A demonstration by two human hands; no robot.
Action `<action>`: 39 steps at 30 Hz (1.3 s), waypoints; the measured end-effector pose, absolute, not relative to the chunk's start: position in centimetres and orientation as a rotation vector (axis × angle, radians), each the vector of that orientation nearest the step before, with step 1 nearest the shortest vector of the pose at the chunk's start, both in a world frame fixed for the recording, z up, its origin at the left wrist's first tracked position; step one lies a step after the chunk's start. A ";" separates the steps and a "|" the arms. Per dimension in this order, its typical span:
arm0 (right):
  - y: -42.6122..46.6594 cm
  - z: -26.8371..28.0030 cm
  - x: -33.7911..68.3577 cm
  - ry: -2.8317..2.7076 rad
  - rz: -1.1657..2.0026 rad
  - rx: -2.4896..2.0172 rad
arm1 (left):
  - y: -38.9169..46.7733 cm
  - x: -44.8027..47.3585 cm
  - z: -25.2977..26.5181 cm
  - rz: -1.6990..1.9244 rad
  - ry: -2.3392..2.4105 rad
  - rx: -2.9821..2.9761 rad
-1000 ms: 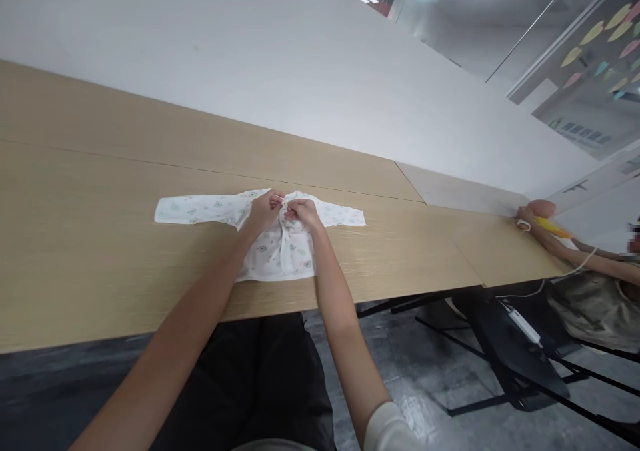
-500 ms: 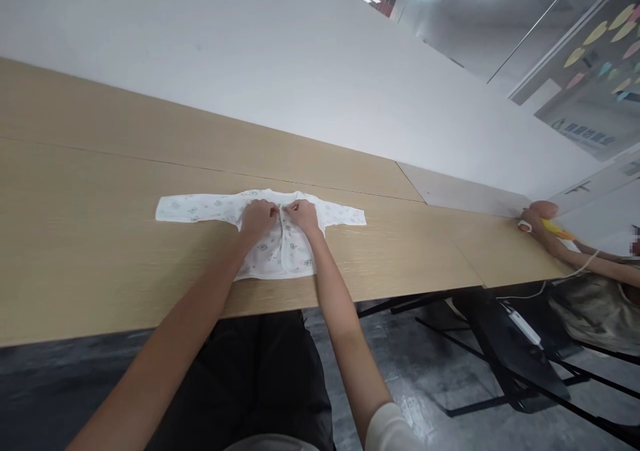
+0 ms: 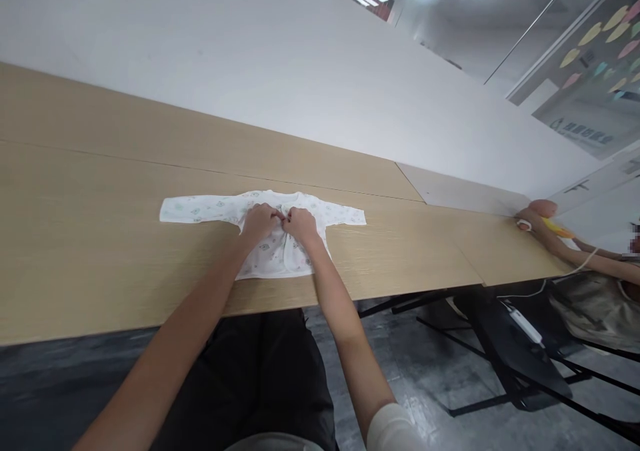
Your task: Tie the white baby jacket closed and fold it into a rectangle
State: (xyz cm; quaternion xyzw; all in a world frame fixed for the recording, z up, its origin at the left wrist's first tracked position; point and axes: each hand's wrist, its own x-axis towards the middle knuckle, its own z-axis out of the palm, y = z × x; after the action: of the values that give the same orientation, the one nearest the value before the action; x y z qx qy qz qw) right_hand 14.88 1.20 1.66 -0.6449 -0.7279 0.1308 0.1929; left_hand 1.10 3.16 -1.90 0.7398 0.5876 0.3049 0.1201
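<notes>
A small white baby shirt (image 3: 265, 258) with a faint print lies spread on the wooden table (image 3: 125, 264), its sleeves stretched out to both sides. My left hand (image 3: 261, 222) pinches the front of the shirt just left of its centre opening. Close against it, my right hand (image 3: 301, 224) pinches the opposite front edge. The fingertips of both hands nearly meet at the opening. Whatever fastener may be between them is hidden by the fingers.
A white wall (image 3: 250, 58) rises behind the table. At the far right another person's arm (image 3: 565, 248) reaches to a doll (image 3: 544, 208) on the tabletop. Black folding chairs (image 3: 515, 351) and a white power strip (image 3: 525, 326) are below the table on the right.
Both hands have slid slightly down the shirt's front opening, toward me, and the fingertips have come closer together. The left sleeve has shifted a little to the right.
</notes>
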 end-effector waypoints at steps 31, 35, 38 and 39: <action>2.3 2.2 17.9 -1.789 0.938 -1.602 | 1.4 2.1 0.3 0.955 1.509 1.963; 2.7 1.7 18.2 -1.778 1.006 -1.573 | 1.5 1.9 0.3 0.980 1.454 1.916; 3.0 1.4 18.2 -1.728 1.065 -1.579 | 1.5 1.9 0.3 0.984 1.458 1.854; 3.0 1.4 18.2 -1.711 1.083 -1.570 | 1.5 1.9 0.3 0.983 1.469 1.838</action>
State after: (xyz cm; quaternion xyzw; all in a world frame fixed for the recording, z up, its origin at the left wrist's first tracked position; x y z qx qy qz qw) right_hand 18.22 3.00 1.40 -0.5872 -0.6399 0.4050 0.2859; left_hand 1.94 1.52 0.30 0.6896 0.5510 0.3687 0.2915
